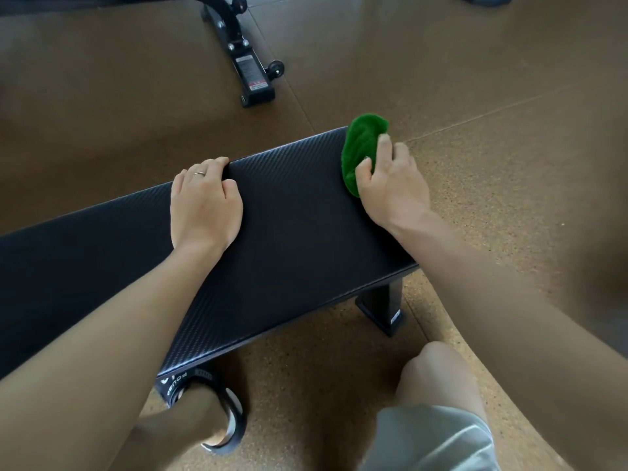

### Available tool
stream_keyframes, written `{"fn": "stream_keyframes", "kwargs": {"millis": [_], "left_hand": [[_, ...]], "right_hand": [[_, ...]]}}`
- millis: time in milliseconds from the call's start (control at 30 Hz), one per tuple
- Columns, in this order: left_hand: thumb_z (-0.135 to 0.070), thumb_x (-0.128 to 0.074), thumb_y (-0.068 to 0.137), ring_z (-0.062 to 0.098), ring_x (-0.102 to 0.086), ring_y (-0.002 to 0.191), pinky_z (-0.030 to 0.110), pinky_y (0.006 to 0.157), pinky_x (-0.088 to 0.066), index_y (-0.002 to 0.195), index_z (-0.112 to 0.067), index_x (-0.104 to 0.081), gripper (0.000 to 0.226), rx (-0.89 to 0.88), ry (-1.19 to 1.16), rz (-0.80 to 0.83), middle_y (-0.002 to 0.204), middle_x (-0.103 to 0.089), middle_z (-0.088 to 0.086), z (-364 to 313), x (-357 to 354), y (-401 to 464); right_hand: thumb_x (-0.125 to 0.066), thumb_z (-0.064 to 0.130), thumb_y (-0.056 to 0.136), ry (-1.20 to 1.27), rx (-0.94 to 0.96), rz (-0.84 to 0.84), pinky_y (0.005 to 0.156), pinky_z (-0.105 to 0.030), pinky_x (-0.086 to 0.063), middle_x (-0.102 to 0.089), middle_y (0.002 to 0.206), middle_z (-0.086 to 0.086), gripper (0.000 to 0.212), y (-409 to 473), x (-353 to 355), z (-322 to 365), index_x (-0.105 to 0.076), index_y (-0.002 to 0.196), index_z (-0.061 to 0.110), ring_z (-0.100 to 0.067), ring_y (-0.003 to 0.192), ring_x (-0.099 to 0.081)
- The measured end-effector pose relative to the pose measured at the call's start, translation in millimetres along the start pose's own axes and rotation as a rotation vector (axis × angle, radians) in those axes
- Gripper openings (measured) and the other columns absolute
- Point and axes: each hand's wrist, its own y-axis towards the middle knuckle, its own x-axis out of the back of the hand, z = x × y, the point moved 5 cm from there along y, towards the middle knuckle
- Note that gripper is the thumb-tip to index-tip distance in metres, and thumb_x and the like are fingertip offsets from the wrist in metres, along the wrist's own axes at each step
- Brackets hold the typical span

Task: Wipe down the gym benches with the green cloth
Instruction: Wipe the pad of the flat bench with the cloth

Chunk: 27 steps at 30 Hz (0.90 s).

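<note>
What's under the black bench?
Under the bench you can see one black metal leg standing on the brown floor, plus the person's shoe poking out near its front edge. The padded top hides whatever else is underneath, including other legs.

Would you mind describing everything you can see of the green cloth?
The green cloth is a bright green, fuzzy-looking rag, bunched into an oval wad. It sits at the far right end of the black bench pad, partly overhanging the end edge. The right hand grips it, thumb and fingers curled round it. Nothing else touches it.
</note>
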Motion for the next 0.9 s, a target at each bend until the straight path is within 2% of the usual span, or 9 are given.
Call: {"fn": "stream_keyframes", "kwargs": {"millis": [67,200,333,433,600,700,767,833,900], "left_hand": [[-0.02,-0.033,0.105,0.022,-0.035,0.146,0.041,0.128,-0.018,0.15,-0.016,-0.048,0.048,-0.009,0.007,-0.001,0.154,-0.05,0.003,-0.8,-0.7,-0.1],[-0.02,-0.033,0.105,0.023,-0.035,0.147,0.038,0.129,-0.014,0.151,-0.015,-0.047,0.048,-0.026,0.029,-0.003,0.155,-0.049,0.005,0.2,-2.5,-0.3],[-0.021,-0.032,0.105,0.023,-0.035,0.147,0.038,0.129,-0.013,0.152,-0.015,-0.046,0.049,-0.034,0.045,-0.005,0.155,-0.048,0.006,0.9,-5.0,0.6],[-0.022,-0.031,0.105,0.024,-0.035,0.147,0.039,0.129,-0.013,0.151,-0.015,-0.046,0.049,-0.035,0.047,-0.008,0.155,-0.048,0.006,1.7,-5.3,1.1],[-0.022,-0.032,0.106,0.024,-0.035,0.147,0.04,0.128,-0.015,0.151,-0.016,-0.046,0.048,-0.042,0.039,-0.003,0.155,-0.048,0.006,2.0,-3.4,2.6],[-0.022,-0.032,0.105,0.023,-0.035,0.147,0.04,0.128,-0.015,0.151,-0.016,-0.047,0.049,-0.033,0.028,-0.002,0.155,-0.048,0.005,1.9,-2.0,2.1],[-0.022,-0.032,0.105,0.023,-0.035,0.147,0.04,0.128,-0.016,0.151,-0.016,-0.047,0.049,-0.035,0.027,-0.001,0.155,-0.048,0.005,1.7,-3.5,1.3],[-0.022,-0.032,0.105,0.023,-0.035,0.147,0.039,0.129,-0.014,0.151,-0.016,-0.047,0.049,-0.04,0.031,-0.004,0.155,-0.048,0.005,3.0,-4.8,2.2],[-0.022,-0.031,0.105,0.023,-0.036,0.147,0.038,0.129,-0.013,0.151,-0.015,-0.047,0.049,-0.045,0.047,-0.01,0.155,-0.049,0.005,5.0,-6.4,3.7]], "right_hand": [[-0.03,0.039,0.107,-0.032,-0.043,-0.012,0.094,-0.045,-0.044,-0.047,0.137,-0.02,0.06,-31.8,5.4,-15.4,-0.026,0.157,0.006,-0.035,0.118,-0.052],[-0.031,0.037,0.105,-0.068,-0.124,-0.057,0.093,-0.046,-0.046,-0.05,0.131,-0.022,0.058,-99.1,11.8,-33.2,-0.032,0.152,0.003,-0.037,0.114,-0.052],[-0.032,0.036,0.106,-0.09,-0.206,-0.067,0.113,-0.047,-0.034,-0.036,0.151,-0.026,0.059,-138.4,8.8,-29.3,-0.029,0.155,0.004,-0.04,0.135,-0.039],[-0.032,0.039,0.105,-0.077,-0.197,-0.034,0.113,-0.049,-0.033,-0.037,0.15,-0.026,0.062,-120.6,9.9,-25.4,-0.028,0.155,0.003,-0.041,0.136,-0.039],[-0.029,0.043,0.107,-0.051,-0.161,0.028,0.107,-0.049,-0.036,-0.046,0.145,-0.026,0.065,-30.4,8.2,-9.3,-0.023,0.159,0.003,-0.041,0.13,-0.047],[-0.028,0.043,0.108,-0.076,-0.117,-0.007,0.105,-0.048,-0.039,-0.046,0.143,-0.026,0.063,-36.2,4.5,-4.8,-0.023,0.159,0.005,-0.041,0.126,-0.048],[-0.025,0.043,0.109,-0.085,-0.101,0.002,0.112,-0.049,-0.036,-0.037,0.15,-0.029,0.062,-75.0,7.3,-9.7,-0.022,0.16,0.007,-0.043,0.135,-0.042],[-0.02,0.044,0.11,-0.095,-0.091,0.033,0.122,-0.05,-0.026,-0.021,0.161,-0.031,0.063,-115.1,8.4,-12.5,-0.019,0.162,0.009,-0.045,0.148,-0.027],[-0.016,0.045,0.109,-0.131,-0.077,0.039,0.126,-0.051,-0.018,-0.015,0.165,-0.031,0.064,-137.2,5.6,-11.1,-0.018,0.162,0.009,-0.045,0.153,-0.017]]}}
